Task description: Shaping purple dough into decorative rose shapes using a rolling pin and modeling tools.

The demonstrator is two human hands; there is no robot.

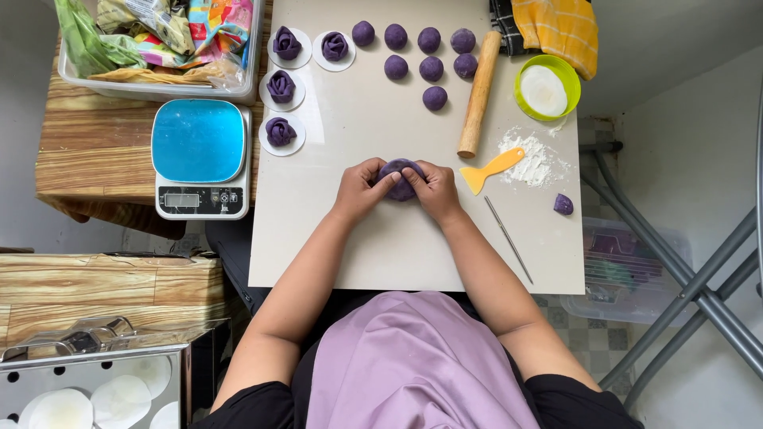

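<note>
Purple dough piece [400, 179] is sitting mid-bench [381, 246], w/ left hand [362, 189] & right hand [435, 187] both pinching it, fingers [389, 181] clenched round its edges. Yellow scraper [493, 169] & flour pile [534, 159] are lying just right; wooden rolling pin [479, 93] beyond; purple balls [430, 67] & rose-shaped pieces [280, 132] at far edge.
</note>
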